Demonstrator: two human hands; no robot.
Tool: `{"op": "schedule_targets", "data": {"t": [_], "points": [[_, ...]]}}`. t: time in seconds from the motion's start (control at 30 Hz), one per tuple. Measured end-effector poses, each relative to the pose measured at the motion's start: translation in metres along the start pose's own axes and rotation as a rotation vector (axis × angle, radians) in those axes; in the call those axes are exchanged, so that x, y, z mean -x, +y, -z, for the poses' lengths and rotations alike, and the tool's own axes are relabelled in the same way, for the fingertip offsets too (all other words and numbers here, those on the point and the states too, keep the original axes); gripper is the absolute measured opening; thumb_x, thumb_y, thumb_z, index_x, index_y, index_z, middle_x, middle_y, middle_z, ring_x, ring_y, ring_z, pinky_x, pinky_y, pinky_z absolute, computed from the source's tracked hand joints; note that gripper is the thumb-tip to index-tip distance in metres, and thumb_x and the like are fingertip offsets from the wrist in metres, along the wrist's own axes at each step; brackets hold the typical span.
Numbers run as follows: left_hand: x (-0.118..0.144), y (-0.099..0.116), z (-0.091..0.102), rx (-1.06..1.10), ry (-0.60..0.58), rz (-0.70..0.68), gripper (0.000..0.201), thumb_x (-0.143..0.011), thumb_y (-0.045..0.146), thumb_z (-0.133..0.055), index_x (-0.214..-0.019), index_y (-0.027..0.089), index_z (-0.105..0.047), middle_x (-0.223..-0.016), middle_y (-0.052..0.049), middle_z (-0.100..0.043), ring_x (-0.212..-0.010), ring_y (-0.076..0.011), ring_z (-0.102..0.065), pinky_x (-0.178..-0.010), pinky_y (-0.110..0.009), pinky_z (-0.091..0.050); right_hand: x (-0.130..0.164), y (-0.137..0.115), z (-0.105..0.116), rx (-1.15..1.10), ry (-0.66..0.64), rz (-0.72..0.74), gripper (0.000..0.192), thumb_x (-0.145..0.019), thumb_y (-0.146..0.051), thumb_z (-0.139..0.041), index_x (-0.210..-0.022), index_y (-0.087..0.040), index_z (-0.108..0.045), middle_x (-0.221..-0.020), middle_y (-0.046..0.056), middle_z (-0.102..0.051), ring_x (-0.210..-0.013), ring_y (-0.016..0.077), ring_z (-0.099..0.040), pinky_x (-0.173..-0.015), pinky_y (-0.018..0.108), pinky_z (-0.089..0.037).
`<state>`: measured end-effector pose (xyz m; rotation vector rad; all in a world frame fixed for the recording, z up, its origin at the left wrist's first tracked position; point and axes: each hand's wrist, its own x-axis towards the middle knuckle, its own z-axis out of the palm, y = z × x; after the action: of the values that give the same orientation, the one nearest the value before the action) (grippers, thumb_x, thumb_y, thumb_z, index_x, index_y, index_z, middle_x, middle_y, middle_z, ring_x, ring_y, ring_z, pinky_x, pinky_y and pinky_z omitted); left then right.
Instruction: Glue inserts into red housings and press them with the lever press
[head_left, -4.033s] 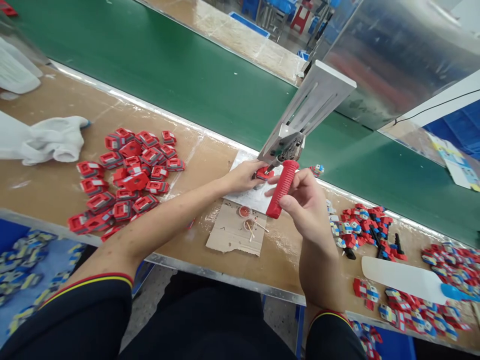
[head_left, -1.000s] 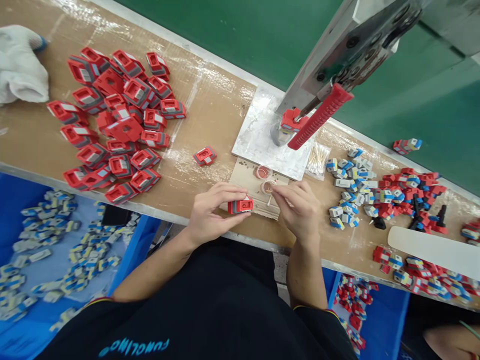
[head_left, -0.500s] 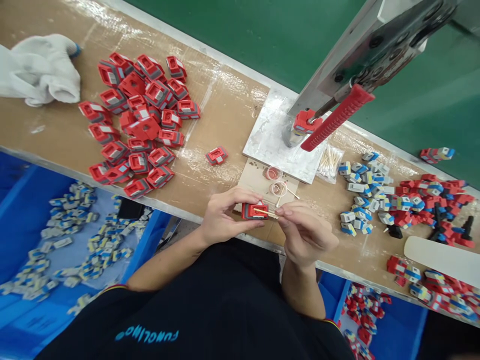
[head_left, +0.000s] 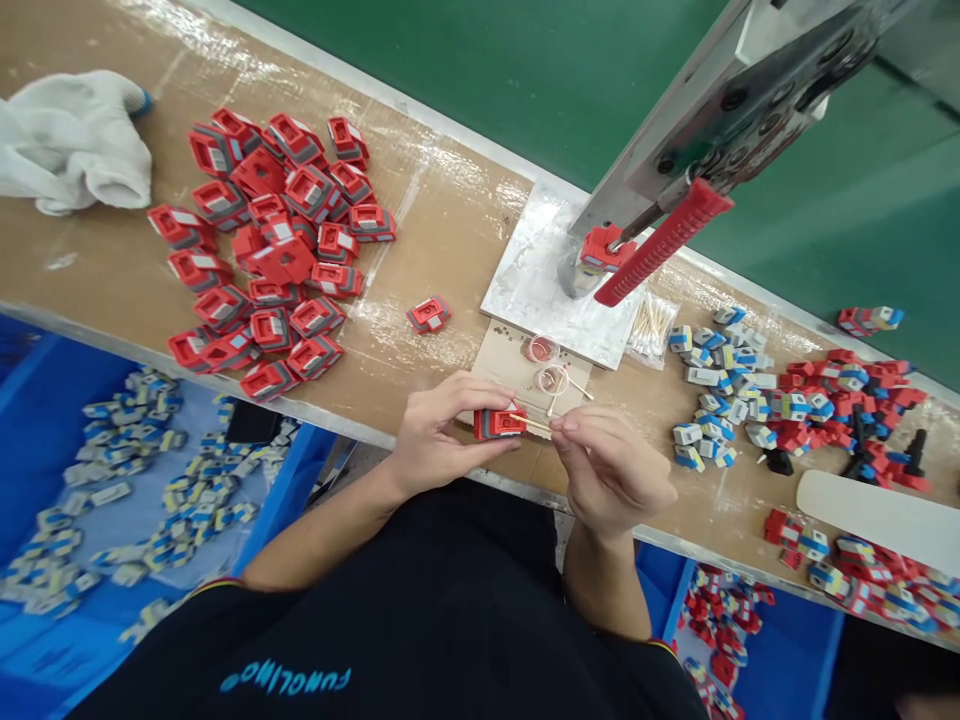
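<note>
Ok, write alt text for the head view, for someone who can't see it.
Left hand holds a small red part while the right hand touches a thin stick to it, above a brown workbench with a pile of red parts and a red-handled press.

The press (head_left: 720,110) is cut off by the top edge, the white glove (head_left: 67,140) by the left edge, and the swab's (head_left: 534,425) tip is too small to make out.
</note>
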<state>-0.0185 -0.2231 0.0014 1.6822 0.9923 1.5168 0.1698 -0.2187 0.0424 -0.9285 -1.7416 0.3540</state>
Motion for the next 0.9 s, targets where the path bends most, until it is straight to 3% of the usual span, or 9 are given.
{"op": "schedule_targets", "data": {"t": [0.3,0.37,0.5,0.6,0.77,0.83,0.9], "points": [[-0.004,0.005,0.006,-0.238,-0.059,-0.087,0.032,-0.081,0.016,-0.090,-0.109,0.026,-0.079,-0.101,-0.004,-0.085,-0.093,-0.0219,-0.081,-0.086,-0.035,-0.066,0.002,-0.004,0.005,0.107,-0.076,0.004,0.035,-0.088,-0.005,-0.076,-0.113,-0.030,-0.077,-0.083,0.000,-0.082,-0.069,0.0200,-0.077,-0.063,0.036,-0.065],[-0.002,0.002,0.007,-0.186,-0.056,-0.028,0.029,-0.080,0.017,-0.091,-0.106,0.025,-0.080,-0.101,-0.006,-0.085,-0.093,-0.0222,-0.081,-0.088,-0.035,-0.067,0.003,0.001,0.011,0.059,-0.037,-0.037,0.031,-0.089,-0.006,-0.076,-0.110,-0.030,-0.078,-0.082,0.000,-0.082,-0.068,0.0198,-0.077,-0.063,0.037,-0.064],[0.005,-0.008,0.008,0.140,0.000,0.219,0.033,-0.076,0.029,-0.096,-0.103,0.019,-0.080,-0.103,-0.012,-0.084,-0.094,-0.0237,-0.082,-0.085,-0.033,-0.068,0.000,0.031,0.030,0.071,0.088,-0.156,0.017,-0.092,-0.013,-0.076,-0.099,-0.028,-0.080,-0.078,0.000,-0.080,-0.069,0.0192,-0.073,-0.062,0.036,-0.059],[0.007,-0.014,0.008,0.283,0.035,0.352,0.038,-0.072,0.032,-0.099,-0.102,0.017,-0.080,-0.106,-0.015,-0.084,-0.096,-0.0247,-0.083,-0.083,-0.031,-0.069,-0.003,0.053,0.030,0.148,-0.058,-0.196,0.009,-0.094,-0.020,-0.075,-0.095,-0.027,-0.081,-0.082,0.001,-0.080,-0.073,0.0189,-0.072,-0.067,0.035,-0.058],[0.006,-0.012,0.008,0.309,0.054,0.370,0.038,-0.068,0.029,-0.100,-0.098,0.017,-0.080,-0.108,-0.015,-0.084,-0.097,-0.0250,-0.083,-0.084,-0.030,-0.069,0.000,0.059,0.020,0.167,-0.371,-0.175,0.016,-0.098,-0.026,-0.072,-0.110,-0.030,-0.081,-0.101,0.005,-0.078,-0.093,0.0216,-0.071,-0.080,0.038,-0.060],[0.006,-0.010,0.010,0.286,0.064,0.403,0.039,-0.067,0.031,-0.101,-0.096,0.016,-0.080,-0.106,-0.016,-0.084,-0.095,-0.0262,-0.083,-0.082,-0.032,-0.070,0.006,0.062,0.036,0.090,-0.291,-0.226,0.025,-0.098,-0.033,-0.072,-0.122,-0.032,-0.077,-0.112,0.007,-0.073,-0.097,0.0220,-0.070,-0.077,0.037,-0.059],[0.008,-0.009,0.014,0.249,0.081,0.455,0.043,-0.063,0.032,-0.103,-0.096,0.016,-0.080,-0.103,-0.014,-0.085,-0.090,-0.0268,-0.084,-0.079,-0.032,-0.071,0.014,0.068,0.066,0.097,-0.014,-0.256,0.028,-0.100,-0.039,-0.068,-0.126,-0.031,-0.074,-0.115,0.007,-0.069,-0.091,0.0200,-0.067,-0.068,0.033,-0.056]]}}
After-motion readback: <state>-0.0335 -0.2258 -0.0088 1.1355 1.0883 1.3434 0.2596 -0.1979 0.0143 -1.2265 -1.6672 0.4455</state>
